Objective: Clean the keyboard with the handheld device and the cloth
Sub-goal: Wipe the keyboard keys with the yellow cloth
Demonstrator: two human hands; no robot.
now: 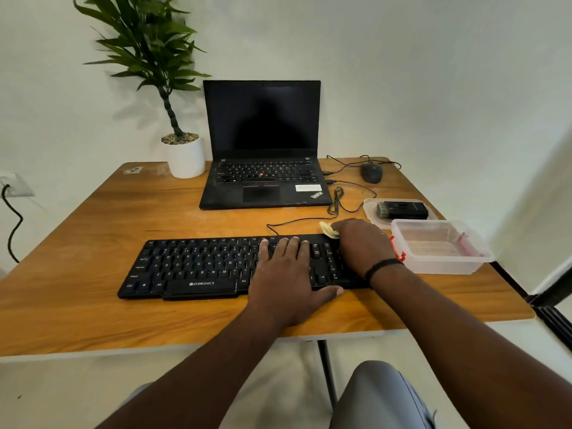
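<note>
A black keyboard (pixel 192 264) lies across the near middle of the wooden table (pixel 93 305). My left hand (pixel 286 280) rests flat on its right half, fingers spread, thumb at the front edge. My right hand (pixel 360 246) is pressed onto the keyboard's far right end, closed on a pale yellow cloth (pixel 328 230) that sticks out beyond the fingers at the back edge. The black handheld device (pixel 402 210), with a brush at its left end, lies on a clear lid (pixel 371 209) behind my right hand.
An open clear plastic box (pixel 439 246) stands right of the keyboard. Behind are an open black laptop (pixel 263 150), a mouse (pixel 371 172) with looping cables (pixel 339 201), and a potted plant (pixel 182 150) at the back left. The table's right edge is close.
</note>
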